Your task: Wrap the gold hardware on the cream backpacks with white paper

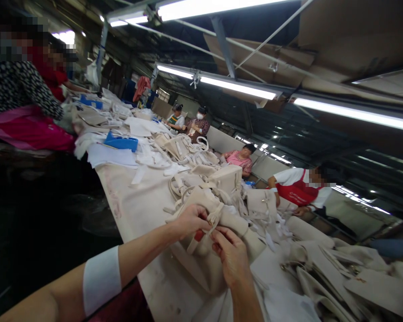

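A cream-coloured bag (201, 264) lies on the table under my hands. My left hand (193, 220) pinches a cream strap (216, 213) near a small gold-coloured metal fitting (211, 222). Close beside it, the fingertips of my right hand (231, 252) are pressed together on the same strap, just below the fitting. A small red piece (199, 235) shows under my left fingers; what it is I cannot make out. A white band (102, 279) wraps my left forearm.
Piled cream bags and straps (225, 179) cover the long table (127, 201). More bag pieces (342, 277) lie at the right. Blue trays (121, 142) stand farther left among white sheets (110, 155). Co-workers stand along both sides, one in a red apron (300, 190). Tube lights hang overhead.
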Demonstrator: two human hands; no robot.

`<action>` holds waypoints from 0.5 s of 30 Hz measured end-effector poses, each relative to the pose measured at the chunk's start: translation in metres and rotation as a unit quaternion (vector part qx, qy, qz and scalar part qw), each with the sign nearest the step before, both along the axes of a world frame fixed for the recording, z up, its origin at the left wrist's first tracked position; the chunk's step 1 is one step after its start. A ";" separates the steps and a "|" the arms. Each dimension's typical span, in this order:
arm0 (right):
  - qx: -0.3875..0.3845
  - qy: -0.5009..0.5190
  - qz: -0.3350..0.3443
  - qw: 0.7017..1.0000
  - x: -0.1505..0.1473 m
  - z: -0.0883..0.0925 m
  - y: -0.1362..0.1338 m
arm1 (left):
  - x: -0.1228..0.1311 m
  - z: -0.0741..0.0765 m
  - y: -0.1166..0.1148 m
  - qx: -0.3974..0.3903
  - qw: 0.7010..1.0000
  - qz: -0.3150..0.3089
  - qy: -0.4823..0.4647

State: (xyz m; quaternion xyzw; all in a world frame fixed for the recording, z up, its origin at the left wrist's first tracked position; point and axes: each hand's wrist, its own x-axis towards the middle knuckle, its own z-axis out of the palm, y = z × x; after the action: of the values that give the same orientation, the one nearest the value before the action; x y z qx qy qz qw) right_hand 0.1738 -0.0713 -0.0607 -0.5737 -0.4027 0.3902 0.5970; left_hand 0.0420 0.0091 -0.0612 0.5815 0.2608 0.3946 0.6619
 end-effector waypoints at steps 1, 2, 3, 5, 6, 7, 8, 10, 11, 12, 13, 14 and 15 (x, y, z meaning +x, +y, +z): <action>0.000 -0.010 0.004 1.000 0.001 -0.001 0.000 | -0.001 -0.001 0.001 -0.007 1.000 -0.006 -0.001; -0.001 -0.021 0.009 1.000 0.002 -0.002 0.000 | -0.001 -0.002 0.001 -0.012 1.000 -0.012 -0.001; -0.001 -0.032 0.014 0.999 0.002 -0.004 -0.001 | -0.001 -0.003 0.002 -0.016 1.000 -0.019 0.001; 0.000 -0.059 0.016 0.998 0.002 -0.005 -0.002 | -0.002 -0.004 0.003 -0.017 0.999 -0.030 0.007; 0.001 -0.075 0.009 0.997 0.002 -0.006 -0.002 | -0.002 -0.004 0.003 -0.015 0.999 -0.033 0.010; 0.003 -0.092 -0.002 0.996 0.001 -0.005 -0.002 | -0.002 -0.003 0.003 -0.011 0.999 -0.036 0.015; 0.007 -0.110 -0.012 0.994 0.000 -0.004 -0.003 | -0.003 -0.002 0.003 -0.007 0.999 -0.038 0.020; 0.022 -0.148 -0.027 0.988 -0.001 -0.002 -0.002 | -0.005 0.001 0.001 0.005 0.998 -0.045 0.031; 0.031 -0.167 -0.026 0.985 -0.002 0.000 -0.002 | -0.007 0.003 -0.001 0.010 0.998 -0.052 0.038; 0.040 -0.186 -0.023 0.981 -0.001 0.001 -0.002 | -0.010 0.004 -0.002 0.014 0.997 -0.066 0.045; 0.047 -0.203 -0.019 0.978 -0.001 0.002 -0.001 | -0.012 0.005 -0.004 0.015 0.995 -0.086 0.050; 0.053 -0.218 -0.015 0.974 -0.001 0.002 -0.001 | -0.014 0.005 -0.005 0.011 0.993 -0.105 0.051; 0.059 -0.230 -0.012 0.971 0.000 0.002 -0.001 | -0.016 0.004 -0.006 0.003 0.992 -0.120 0.047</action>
State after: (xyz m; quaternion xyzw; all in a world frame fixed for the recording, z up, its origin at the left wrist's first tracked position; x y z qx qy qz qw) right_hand 0.1735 -0.0726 -0.0588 -0.6166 -0.5449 0.2160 0.5256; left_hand 0.0263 0.0027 -0.0575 0.6282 0.2186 0.2850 0.6902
